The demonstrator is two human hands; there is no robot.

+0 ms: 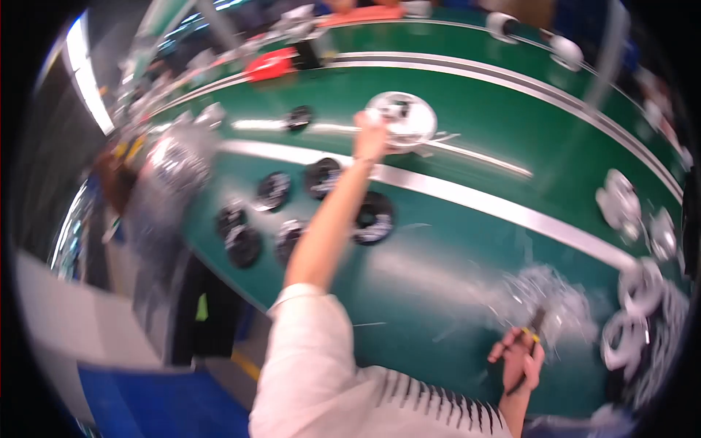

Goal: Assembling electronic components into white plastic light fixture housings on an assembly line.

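Indoors, a pale-striped green desk (409, 336): left grip (373, 131) at a white dish (421, 123), closure too blurred to tell; right grip (520, 359) clasping a dark tool (538, 320), plastic scraps (569, 310) beyond.

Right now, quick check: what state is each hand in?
Left hand: at the left edge of the round white housing; blur hides whether it grips.
Right hand: holding a dark hand tool with yellow parts.

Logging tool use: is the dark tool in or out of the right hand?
In: the right hand curls around the dark tool, whose tip projects beyond the grip.
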